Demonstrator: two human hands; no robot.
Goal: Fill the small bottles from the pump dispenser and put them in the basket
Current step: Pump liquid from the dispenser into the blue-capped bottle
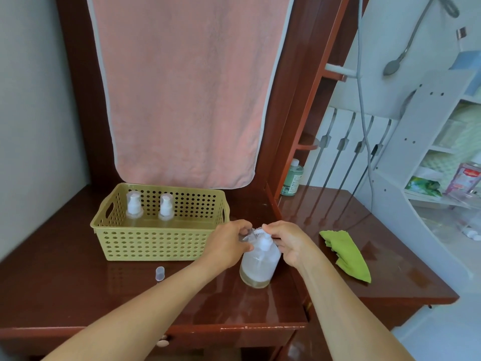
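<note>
A clear pump dispenser (259,267) with a little yellowish liquid at its bottom stands on the brown table. Just above its pump, my left hand (229,246) grips a small clear bottle (247,235), tilted. My right hand (289,243) pinches a small white ribbed cap (259,231) at that bottle's mouth. Two small capped bottles (134,205) (165,207) stand upright in the left half of the yellow-green perforated basket (145,246). A small clear cap (159,273) stands on the table in front of the basket.
A green cloth (346,254) lies on the table to the right of my hands. A pink towel (187,87) hangs behind the basket. A green-tinted bottle (292,178) stands at the back right, and white shelves (442,152) hold items further right.
</note>
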